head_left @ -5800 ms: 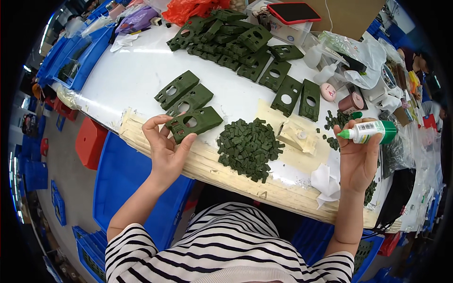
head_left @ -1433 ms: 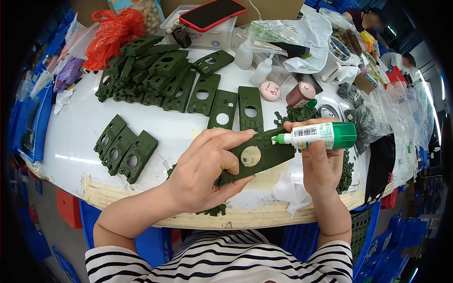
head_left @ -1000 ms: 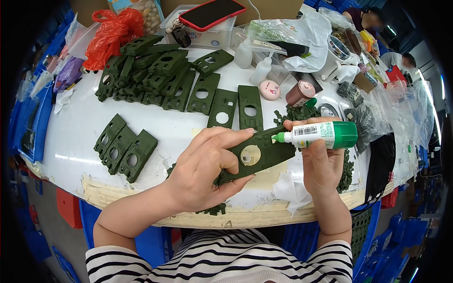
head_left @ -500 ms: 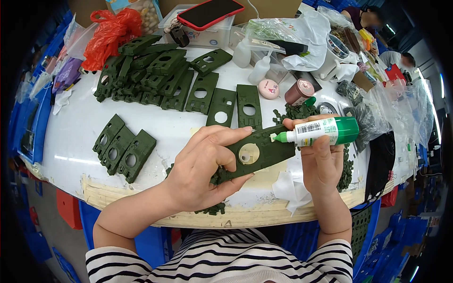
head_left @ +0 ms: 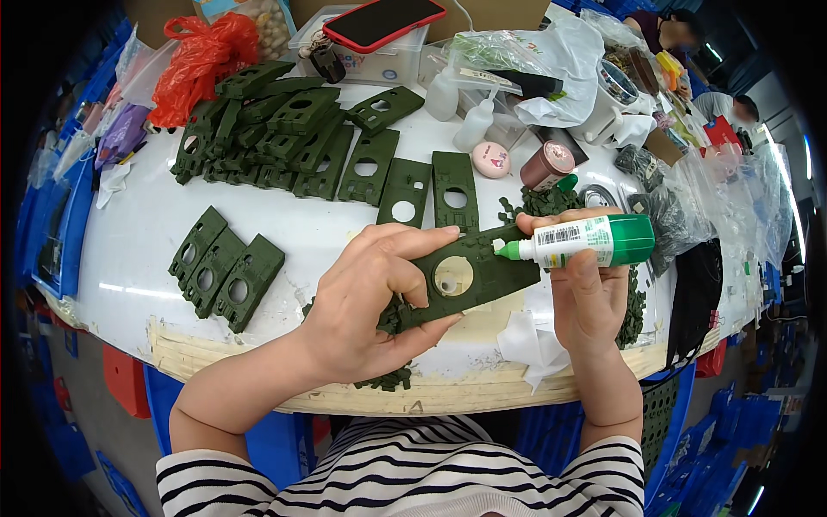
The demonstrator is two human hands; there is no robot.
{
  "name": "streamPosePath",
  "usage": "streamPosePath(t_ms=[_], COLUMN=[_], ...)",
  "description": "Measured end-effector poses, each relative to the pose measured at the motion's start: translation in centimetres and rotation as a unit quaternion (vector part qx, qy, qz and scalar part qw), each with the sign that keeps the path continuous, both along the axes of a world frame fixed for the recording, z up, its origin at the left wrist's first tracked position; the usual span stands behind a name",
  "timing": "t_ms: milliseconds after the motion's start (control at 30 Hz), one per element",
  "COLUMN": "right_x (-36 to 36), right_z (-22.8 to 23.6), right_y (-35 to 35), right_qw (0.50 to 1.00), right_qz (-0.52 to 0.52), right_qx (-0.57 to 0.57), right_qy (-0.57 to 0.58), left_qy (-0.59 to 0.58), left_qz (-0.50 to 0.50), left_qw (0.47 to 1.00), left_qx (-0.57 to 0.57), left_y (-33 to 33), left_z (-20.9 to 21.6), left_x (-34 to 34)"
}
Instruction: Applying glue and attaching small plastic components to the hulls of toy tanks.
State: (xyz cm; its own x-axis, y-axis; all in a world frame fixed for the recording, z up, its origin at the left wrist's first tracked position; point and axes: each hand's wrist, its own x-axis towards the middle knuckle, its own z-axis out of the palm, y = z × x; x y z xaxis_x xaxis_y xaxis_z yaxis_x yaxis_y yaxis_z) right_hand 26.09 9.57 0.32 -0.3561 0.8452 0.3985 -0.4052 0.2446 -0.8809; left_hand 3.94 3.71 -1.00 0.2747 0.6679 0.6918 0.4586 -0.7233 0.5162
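Note:
My left hand (head_left: pixel 357 297) grips a dark green plastic toy tank hull piece (head_left: pixel 498 277) by its left end, thumb below and fingers above, holding it tilted over the table. A large round hole opens through the piece near my fingers. In my right hand (head_left: pixel 593 297) lies a white glue bottle (head_left: pixel 573 243) with a green base, held on its side. Its green nozzle (head_left: pixel 510 251) points left and meets a small pale spot on the piece's upper face. Two similar hull pieces, one (head_left: pixel 454 191) of them nearest, lie just beyond my hands.
Three hull pieces (head_left: pixel 237 284) lie at the left, with a large pile (head_left: pixel 293 129) farther back. Small green parts (head_left: pixel 551 202) are heaped behind my right hand. White squeeze bottles (head_left: pixel 474 127), a round pink tin (head_left: pixel 491 160), a phone (head_left: pixel 384 23) and plastic bags stand around.
Both hands keep their grips. The glue bottle and hull piece have shifted very slightly, with the nozzle still at the piece's upper face.

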Motion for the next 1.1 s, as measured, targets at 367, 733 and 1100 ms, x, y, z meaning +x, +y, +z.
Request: streamPosePath(t_ms=[367, 733, 1100], right_x=[-0.1, 0.2, 0.7], right_z=[0.1, -0.1, -0.6], right_y=[-0.1, 0.0, 0.3], right_qw=[1.000, 0.995, 0.976], right_qz=[-0.002, 0.022, 0.102], right_qx=[0.004, -0.084, -0.155], right_qy=[0.001, 0.058, 0.116], left_qy=[0.001, -0.038, -0.482], left_qz=[-0.001, -0.015, -0.148], left_qw=[1.000, 0.998, 0.782], left_qx=[0.003, -0.045, -0.365], left_y=[0.0, -0.1, 0.7], left_z=[0.0, -0.4, 0.2], left_x=[0.0, 0.0, -0.3])
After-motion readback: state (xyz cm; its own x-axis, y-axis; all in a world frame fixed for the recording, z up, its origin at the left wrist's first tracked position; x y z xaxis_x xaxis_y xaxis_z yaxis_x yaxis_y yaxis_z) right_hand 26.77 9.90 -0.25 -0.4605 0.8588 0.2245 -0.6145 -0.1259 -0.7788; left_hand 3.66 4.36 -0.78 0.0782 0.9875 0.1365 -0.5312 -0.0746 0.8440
